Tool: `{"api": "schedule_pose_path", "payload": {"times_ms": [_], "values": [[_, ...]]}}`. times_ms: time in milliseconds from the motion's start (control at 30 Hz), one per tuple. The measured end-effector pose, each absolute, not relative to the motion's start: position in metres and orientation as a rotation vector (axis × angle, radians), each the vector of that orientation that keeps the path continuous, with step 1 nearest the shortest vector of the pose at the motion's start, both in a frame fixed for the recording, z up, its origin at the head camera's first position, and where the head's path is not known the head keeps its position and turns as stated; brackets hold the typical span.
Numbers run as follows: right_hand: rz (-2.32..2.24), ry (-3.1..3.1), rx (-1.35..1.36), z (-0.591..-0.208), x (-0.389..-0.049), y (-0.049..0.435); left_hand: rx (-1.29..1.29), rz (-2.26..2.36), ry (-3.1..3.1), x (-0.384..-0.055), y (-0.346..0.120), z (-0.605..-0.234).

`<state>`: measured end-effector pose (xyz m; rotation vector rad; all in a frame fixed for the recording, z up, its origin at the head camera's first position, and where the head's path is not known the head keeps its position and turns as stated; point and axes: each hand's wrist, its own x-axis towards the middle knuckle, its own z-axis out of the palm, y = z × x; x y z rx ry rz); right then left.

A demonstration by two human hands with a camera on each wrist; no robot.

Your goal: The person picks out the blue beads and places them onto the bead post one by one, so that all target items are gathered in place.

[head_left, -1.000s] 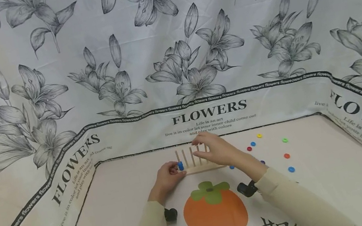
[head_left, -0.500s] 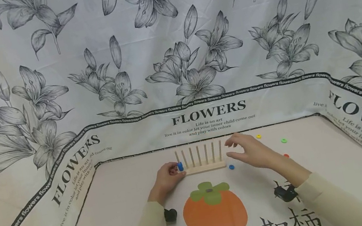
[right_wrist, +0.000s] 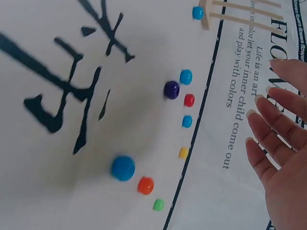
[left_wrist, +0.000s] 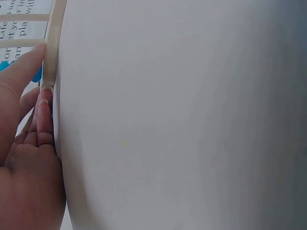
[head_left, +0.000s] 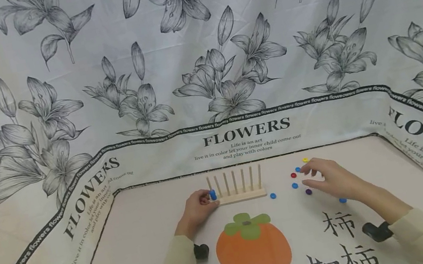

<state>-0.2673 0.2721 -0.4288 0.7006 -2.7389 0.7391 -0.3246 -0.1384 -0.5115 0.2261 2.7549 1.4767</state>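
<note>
In the head view, the left hand [head_left: 195, 209] had its fingers clamped on the near end of a wooden peg rack [head_left: 242, 196], with blue rings [head_left: 212, 195] on the peg just beside them. The right hand [head_left: 332, 179] held its thumb and fingers apart above the counter [head_left: 130, 250]; a red ring [head_left: 293, 175] and a purple ring [head_left: 309, 191] lay left of its fingertips.

In the left wrist view, the thumb touched the rack's base and other fingers met its end.

In the right wrist view, the spread fingers were well apart from an orange ring [right_wrist: 146, 185] and a green ring [right_wrist: 159, 204].
</note>
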Motion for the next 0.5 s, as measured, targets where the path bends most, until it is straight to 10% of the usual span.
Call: {"api": "schedule_pose_path", "payload": {"times_ms": [500], "values": [[0.749,-2.862,0.526,-0.457,-0.253,0.338,0.216,1.492,2.738,-0.326,-0.139,-0.512]]}}
